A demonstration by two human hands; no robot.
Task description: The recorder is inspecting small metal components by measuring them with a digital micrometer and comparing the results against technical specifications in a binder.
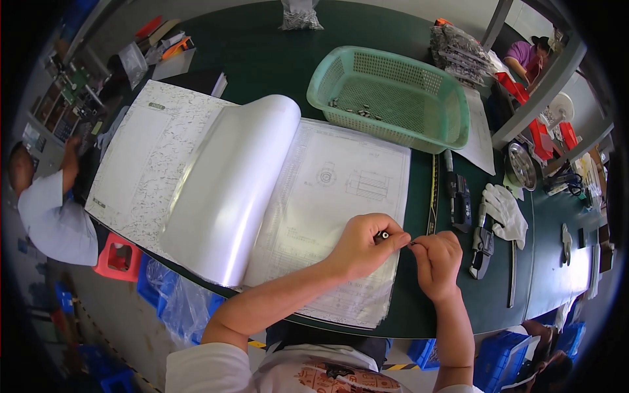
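My left hand (370, 245) is closed over the lower right of an open binder's drawing page (321, 203). Within its curled fingers are small metal sleeves; the end of one sleeve (384, 236), with a round hole, faces out. My right hand (439, 262) is beside it, just off the page's right edge. Its thumb and forefinger pinch a tiny dark piece (412, 244) close to the left fingertips; its kind is too small to make out. Across the binder's middle, a clear plastic page (229, 190) curls up. More small metal parts (367, 112) lie in a green plastic basket (400, 136) behind the page.
On the green table (249, 39), right of the binder, are a yellow-marked rule (433, 196), two digital measuring tools, one a micrometer (481, 249), and a white glove (506, 215). Bagged parts (458, 52) stand behind the basket. A person (56, 209) is at left, another (524, 57) at far right.
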